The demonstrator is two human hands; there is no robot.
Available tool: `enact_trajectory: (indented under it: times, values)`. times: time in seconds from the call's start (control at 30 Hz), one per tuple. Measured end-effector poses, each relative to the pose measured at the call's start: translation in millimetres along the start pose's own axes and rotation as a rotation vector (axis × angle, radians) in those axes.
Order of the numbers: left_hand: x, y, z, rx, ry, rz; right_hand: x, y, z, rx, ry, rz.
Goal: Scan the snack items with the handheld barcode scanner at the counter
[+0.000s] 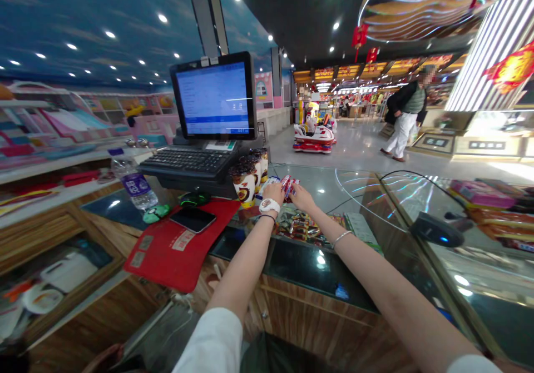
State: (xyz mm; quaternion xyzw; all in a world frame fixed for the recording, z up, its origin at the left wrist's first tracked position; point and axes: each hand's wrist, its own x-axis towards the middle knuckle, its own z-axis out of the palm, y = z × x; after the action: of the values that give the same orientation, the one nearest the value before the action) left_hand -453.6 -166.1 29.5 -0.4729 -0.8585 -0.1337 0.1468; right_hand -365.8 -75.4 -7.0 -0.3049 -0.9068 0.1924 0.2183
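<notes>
Pinching small shiny packets over a glass counter

Looking at the head view, both hands meet over the glass surface [300, 262]. The left hand [272, 192] has its fingers curled in on the red-and-white packets [287, 187]; the right hand [302, 198] pinches them from the other side. The packets sit between the two sets of fingertips, but how hard they're being squeezed, I can't tell.

Handling tip, just my take: pinch by the edges, keep it light since thin wrappers crease, and watch the left knuckles, because the patterned cups [243, 188] stand close to the left of the fingers. More small wrapped items [303, 225] lie on the near side of the fingertips.

Labels: the bottle [136, 184], well left of the fingers, has a purple label with white lettering I can't make out. Cup print and packet wording are too small, and the monitor [212, 98] beyond shows blurry rows.
</notes>
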Motion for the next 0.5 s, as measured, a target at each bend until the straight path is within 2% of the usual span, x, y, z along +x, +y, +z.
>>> enact_trajectory:
  times: [0.5]
  values:
    - [-12,8,2.9,-0.037,-0.002,0.086,-8,1,-2,-0.059,-0.069,0.021]
